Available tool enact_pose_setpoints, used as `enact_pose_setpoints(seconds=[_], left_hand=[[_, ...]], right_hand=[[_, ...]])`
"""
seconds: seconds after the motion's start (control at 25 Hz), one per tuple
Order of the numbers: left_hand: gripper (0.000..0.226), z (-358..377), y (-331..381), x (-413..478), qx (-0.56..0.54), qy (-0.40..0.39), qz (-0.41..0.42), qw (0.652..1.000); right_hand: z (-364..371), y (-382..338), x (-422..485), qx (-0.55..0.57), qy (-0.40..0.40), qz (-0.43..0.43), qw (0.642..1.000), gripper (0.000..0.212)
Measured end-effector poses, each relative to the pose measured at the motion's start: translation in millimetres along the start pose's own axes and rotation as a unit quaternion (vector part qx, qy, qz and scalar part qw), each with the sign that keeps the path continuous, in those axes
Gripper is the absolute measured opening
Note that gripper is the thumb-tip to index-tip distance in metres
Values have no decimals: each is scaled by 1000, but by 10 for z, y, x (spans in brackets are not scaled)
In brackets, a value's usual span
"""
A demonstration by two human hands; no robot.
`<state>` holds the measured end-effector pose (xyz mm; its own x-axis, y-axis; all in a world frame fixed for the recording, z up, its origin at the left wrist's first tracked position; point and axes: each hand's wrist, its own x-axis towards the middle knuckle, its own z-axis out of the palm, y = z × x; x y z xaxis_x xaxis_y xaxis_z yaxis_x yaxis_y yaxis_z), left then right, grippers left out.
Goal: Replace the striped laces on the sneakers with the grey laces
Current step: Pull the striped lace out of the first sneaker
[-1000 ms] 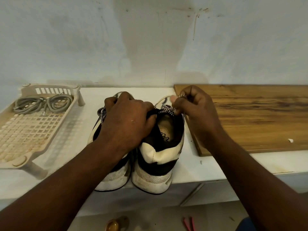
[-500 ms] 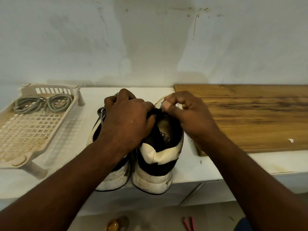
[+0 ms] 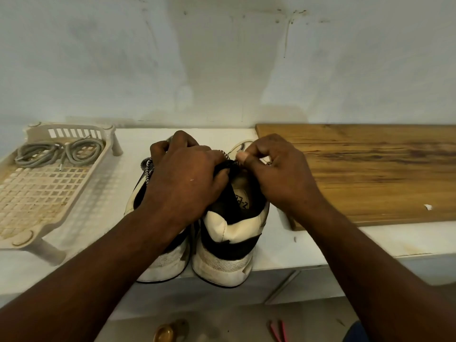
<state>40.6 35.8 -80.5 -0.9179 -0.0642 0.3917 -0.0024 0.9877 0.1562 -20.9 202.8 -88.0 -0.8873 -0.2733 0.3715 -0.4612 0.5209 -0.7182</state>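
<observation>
One white tabletop (image 3: pixel 133 144) carries everything, with a wooden board (image 3: pixel 370 174) on its right end and a slotted plastic tray (image 3: pixel 37 193) on its left. Between them stand the sneakers (image 3: pixel 229 233), side by side, heels toward the person and just over the front edge.

Both hands are up at the top of the right sneaker (image 3: pixel 234 262). The left hand (image 3: pixel 185 178) is curled over the uppers, and its thumb looks hooked on this shoe's tongue to hold it steady. The right hand (image 3: pixel 278 176) has thumb and forefinger pinched together on the striped lace (image 3: pixel 225 155), near the top eyelets. The grey laces (image 3: pixel 56 151) lie coiled at the tray's back, well apart from the shoes and untouched.

The task seems to be at its start: the striped lace is being worked loose, and the other shoe is laced too, with a striped loop showing at its side.

To do this step well:
- Keep the left hand's grip firm so the shoe does not slide off the edge.
- Pull each crossing out along the line of its eyelet, not sideways.
- Slacken a row before drawing the end through.
- The eyelets themselves are hidden behind the hands.
</observation>
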Motion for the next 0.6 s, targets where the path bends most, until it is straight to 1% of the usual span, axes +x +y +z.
enact_pose_setpoints(seconds=[0.04, 0.08, 0.12, 0.16, 0.2, 0.24, 0.28, 0.32, 0.36, 0.4, 0.44, 0.48, 0.52, 0.56, 0.6], left_hand=[[30, 0, 5, -7, 0, 0, 0, 1000], [31, -1, 8, -12, -1, -1, -2, 1000], [31, 0, 6, -14, 0, -3, -4, 1000], [32, 4, 2, -13, 1, -4, -5, 1000], [32, 9, -3, -10, 2, -3, -6, 1000], [32, 12, -7, -10, 3, -3, -8, 1000], [32, 15, -11, -10, 3, -3, -12, 1000], [31, 13, -10, -7, 2, -4, -16, 1000], [32, 9, -7, -3, -1, -6, -20, 1000], [32, 5, -3, 0, -6, -4, -22, 1000], [33, 6, -7, 3, -16, -2, -22, 1000], [35, 1, -8, 4, -26, -2, -20, 999], [37, -3, -6, 6, -37, -4, -15, 999], [38, -7, -2, 8, -46, -8, -6, 999], [40, -12, 4, 10, -50, -14, 4, 999]], right_hand=[[-26, -25, 23, 123, 15, 45, 991, 20], [-61, -59, 45, 283, 21, 97, 954, 22], [-98, -101, 61, 436, 18, 143, 888, 22], [-134, -121, 73, 535, 23, 169, 828, 20], [-158, -124, 92, 583, 40, 192, 788, 19], [-178, -116, 106, 608, 66, 209, 763, 20], [-205, -96, 119, 620, 95, 225, 746, 24], [-246, -69, 136, 616, 125, 239, 740, 28], [-297, -39, 148, 594, 153, 247, 750, 29], [-342, -10, 153, 527, 167, 245, 797, 26], [-368, 35, 155, 401, 153, 234, 872, 20], [-362, 104, 147, 250, 120, 211, 937, 12], [-338, 155, 129, 123, 88, 180, 972, 9], [-300, 186, 108, 30, 71, 153, 985, 13], [-274, 162, 81, -25, 76, 124, 989, 19]])
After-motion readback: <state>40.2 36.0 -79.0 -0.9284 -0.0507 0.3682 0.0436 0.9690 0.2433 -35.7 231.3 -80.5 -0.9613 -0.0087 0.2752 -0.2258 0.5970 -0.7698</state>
